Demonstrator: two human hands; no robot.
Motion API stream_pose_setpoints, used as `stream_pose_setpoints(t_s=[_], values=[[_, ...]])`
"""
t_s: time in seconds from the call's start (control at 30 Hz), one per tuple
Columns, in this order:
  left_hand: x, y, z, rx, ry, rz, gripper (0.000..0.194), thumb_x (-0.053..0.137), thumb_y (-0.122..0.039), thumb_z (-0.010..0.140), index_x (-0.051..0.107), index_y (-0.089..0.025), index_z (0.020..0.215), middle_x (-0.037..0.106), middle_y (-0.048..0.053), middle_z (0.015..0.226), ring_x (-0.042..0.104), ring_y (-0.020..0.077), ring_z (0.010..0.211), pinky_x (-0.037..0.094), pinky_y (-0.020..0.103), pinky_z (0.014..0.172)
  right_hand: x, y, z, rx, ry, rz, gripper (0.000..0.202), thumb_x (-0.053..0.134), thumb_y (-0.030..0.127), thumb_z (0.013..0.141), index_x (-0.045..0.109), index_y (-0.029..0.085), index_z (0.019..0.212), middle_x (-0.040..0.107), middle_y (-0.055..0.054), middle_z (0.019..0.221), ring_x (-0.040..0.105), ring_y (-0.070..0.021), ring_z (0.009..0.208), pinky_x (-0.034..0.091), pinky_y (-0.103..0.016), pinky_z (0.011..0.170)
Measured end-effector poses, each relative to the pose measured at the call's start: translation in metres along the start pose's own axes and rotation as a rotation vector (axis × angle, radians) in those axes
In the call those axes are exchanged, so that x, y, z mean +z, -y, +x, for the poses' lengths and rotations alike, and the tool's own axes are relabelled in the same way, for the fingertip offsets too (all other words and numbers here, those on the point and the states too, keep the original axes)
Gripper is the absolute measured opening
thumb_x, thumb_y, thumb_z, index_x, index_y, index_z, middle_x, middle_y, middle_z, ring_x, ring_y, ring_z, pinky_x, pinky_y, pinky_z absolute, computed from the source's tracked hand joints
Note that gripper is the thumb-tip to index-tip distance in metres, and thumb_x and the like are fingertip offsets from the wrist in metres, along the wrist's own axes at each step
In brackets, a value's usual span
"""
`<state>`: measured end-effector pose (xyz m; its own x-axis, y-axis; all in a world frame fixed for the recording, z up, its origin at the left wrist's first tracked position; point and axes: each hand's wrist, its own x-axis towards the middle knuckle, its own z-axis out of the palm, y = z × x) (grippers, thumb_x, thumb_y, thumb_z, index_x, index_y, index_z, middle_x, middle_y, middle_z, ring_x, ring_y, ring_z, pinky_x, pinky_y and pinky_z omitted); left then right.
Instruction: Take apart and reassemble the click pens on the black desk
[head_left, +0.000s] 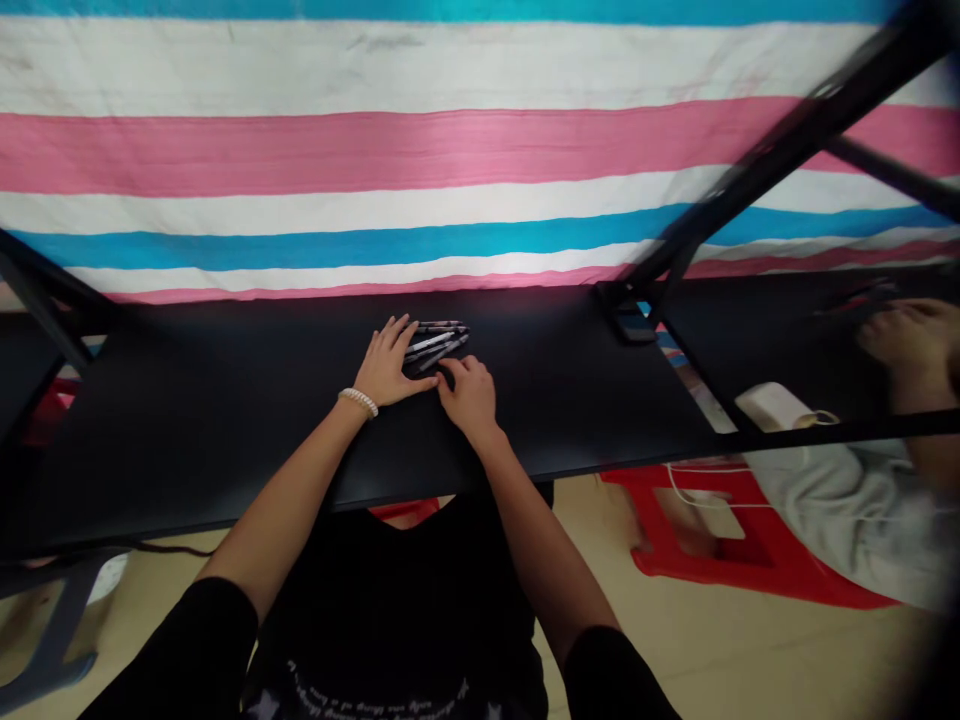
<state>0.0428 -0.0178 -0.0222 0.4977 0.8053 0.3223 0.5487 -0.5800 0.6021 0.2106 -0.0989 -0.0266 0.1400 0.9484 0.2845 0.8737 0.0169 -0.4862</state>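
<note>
Several pens point(431, 345) lie in a loose bunch on the black table point(247, 400), their ends pointing to the right. My left hand point(390, 365) rests flat with fingers spread over the left ends of the pens, its thumb stretched toward my right hand. A white beaded bracelet point(359, 401) is on the left wrist. Just below the pens' right part, my right hand point(469, 392) lies on the table with its fingers curled; whether anything is under the fingertips is hidden.
Black metal bars point(697, 225) rise at the right, with a striped cloth point(337, 150) behind the table. Beyond the bars are another person's hands point(911, 335) and a white adapter point(776, 407). A red stool point(750, 560) stands below right.
</note>
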Motion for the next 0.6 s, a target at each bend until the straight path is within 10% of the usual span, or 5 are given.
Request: stream_pose_setpoints(t_s=[0.2, 0.4, 0.5, 0.6], values=[[0.008, 0.001, 0.021, 0.005, 0.098, 0.131, 0.078, 0.069, -0.064, 0.076, 0.049, -0.032, 0.145, 0.036, 0.010, 0.158, 0.024, 0.0447, 0.146, 0.008, 0.067, 0.117, -0.032, -0.068, 0.017, -0.086, -0.197, 0.150, 0.019, 0.054, 0.022, 0.088, 0.072, 0.019, 0.093, 0.065, -0.009, 0.092, 0.058, -0.0232, 0.094, 0.047, -0.039, 0.089], [0.006, -0.005, 0.020, 0.024, 0.069, 0.239, 0.055, 0.051, -0.049, 0.093, 0.053, -0.023, 0.142, 0.051, 0.014, 0.143, 0.046, 0.0375, 0.128, 0.036, 0.054, 0.105, -0.118, -0.230, 0.053, 0.596, -0.673, -0.016, 0.029, 0.061, 0.020, 0.081, 0.067, 0.009, 0.107, 0.065, -0.014, 0.103, 0.060, -0.0227, 0.095, 0.047, -0.040, 0.096], [0.005, -0.007, 0.019, 0.025, 0.069, 0.274, 0.053, 0.049, -0.046, 0.094, 0.051, -0.024, 0.143, 0.053, 0.013, 0.140, 0.049, 0.0358, 0.123, 0.040, 0.052, 0.100, -0.145, -0.288, 0.066, 0.879, -0.615, 0.050, 0.035, 0.072, 0.027, 0.076, 0.067, 0.016, 0.109, 0.065, -0.008, 0.103, 0.062, -0.0232, 0.099, 0.049, -0.041, 0.096], [0.005, -0.008, 0.019, 0.029, 0.071, 0.294, 0.053, 0.048, -0.043, 0.095, 0.050, -0.023, 0.143, 0.054, 0.013, 0.140, 0.050, 0.0347, 0.121, 0.042, 0.049, 0.096, -0.154, -0.314, 0.079, 0.863, -0.582, 0.106, 0.026, 0.074, 0.029, 0.077, 0.069, 0.014, 0.098, 0.065, -0.005, 0.085, 0.064, -0.0208, 0.082, 0.055, -0.039, 0.079]])
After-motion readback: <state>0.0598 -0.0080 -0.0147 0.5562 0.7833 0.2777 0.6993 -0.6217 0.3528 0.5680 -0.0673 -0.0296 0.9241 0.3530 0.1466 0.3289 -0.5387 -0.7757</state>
